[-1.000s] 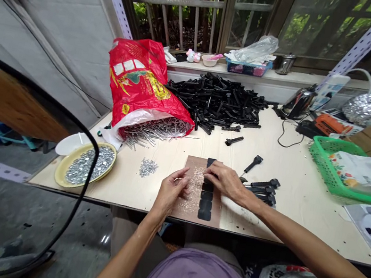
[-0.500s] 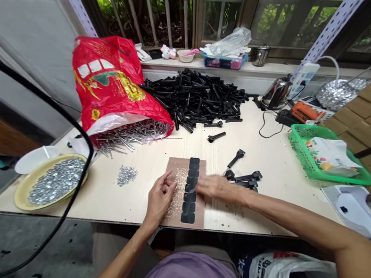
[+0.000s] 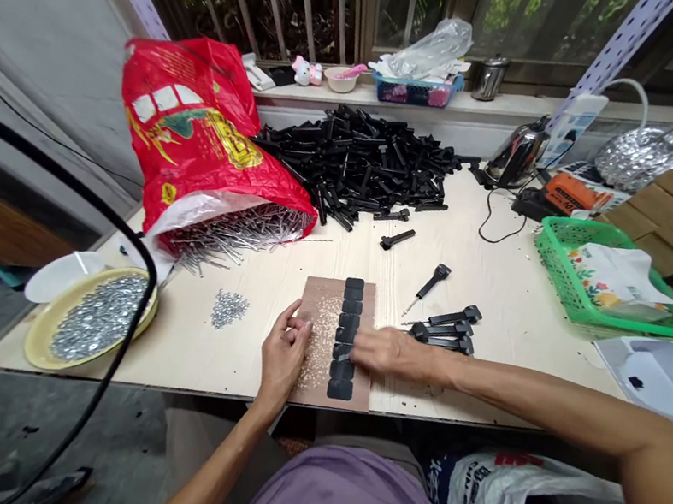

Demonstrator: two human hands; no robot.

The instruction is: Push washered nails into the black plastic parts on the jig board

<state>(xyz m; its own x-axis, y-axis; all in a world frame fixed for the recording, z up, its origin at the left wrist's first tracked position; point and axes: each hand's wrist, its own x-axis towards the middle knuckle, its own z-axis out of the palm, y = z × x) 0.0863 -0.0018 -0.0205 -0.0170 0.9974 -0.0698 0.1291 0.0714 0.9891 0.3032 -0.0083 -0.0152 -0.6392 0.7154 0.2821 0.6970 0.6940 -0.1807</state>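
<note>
A column of black rounded pieces [image 3: 343, 370] lies along a brown board [image 3: 330, 286], with small pale bits [image 3: 322, 332] scattered over the board's left part. My right hand [image 3: 387, 352] rests at the right of the column, fingers bent down against the pieces; its fingertips are partly hidden. At the board's left edge is my left hand [image 3: 284, 356], thumb and fingers drawn together. Anything held in either hand is too small or hidden to name. Several black-handled tools with thin metal shafts [image 3: 455, 318] lie beyond my right wrist.
A heap of black handles [image 3: 365, 162] fills the table's back. Metal rods spill from a red bag [image 3: 183, 121]. Small silvery pieces fill a yellow bowl [image 3: 37, 347], and a little pile [image 3: 228, 309] lies nearby. At right are a green basket [image 3: 587, 309] and a kettle [image 3: 519, 154].
My right hand has shifted slightly nearer along the black column. My left hand has drawn back a little to the left. The camera view has tilted slightly.
</note>
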